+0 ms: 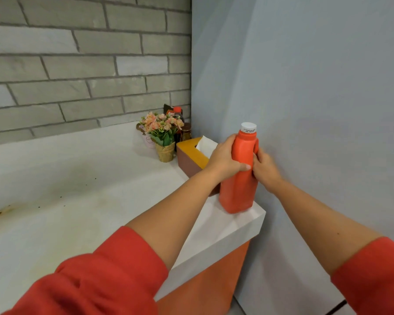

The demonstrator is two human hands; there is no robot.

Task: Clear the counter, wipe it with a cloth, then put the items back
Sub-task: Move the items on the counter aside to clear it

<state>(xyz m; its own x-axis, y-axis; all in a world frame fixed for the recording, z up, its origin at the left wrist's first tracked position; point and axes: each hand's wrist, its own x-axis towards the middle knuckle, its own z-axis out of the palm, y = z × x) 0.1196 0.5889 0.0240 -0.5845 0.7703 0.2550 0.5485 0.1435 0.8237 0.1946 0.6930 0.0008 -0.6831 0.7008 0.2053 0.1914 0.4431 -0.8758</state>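
Note:
An orange jug (238,187) with a white cap stands upright on the white counter (82,201), at its right end near the front corner. My left hand (223,159) grips the jug's left side, thumb across its front. My right hand (265,170) grips the handle on the jug's right side. Just behind the jug sits a brown tissue box (190,159) with a yellow top and a white tissue sticking out. Behind that stand a pot of pink flowers (164,135) and dark bottles (180,117) in the back corner.
A grey wall (316,87) runs close along the jug's right side. Grey brick tiling (77,64) backs the counter. Brown stains and specks mark the counter's left part. The cabinet front below is orange (209,280).

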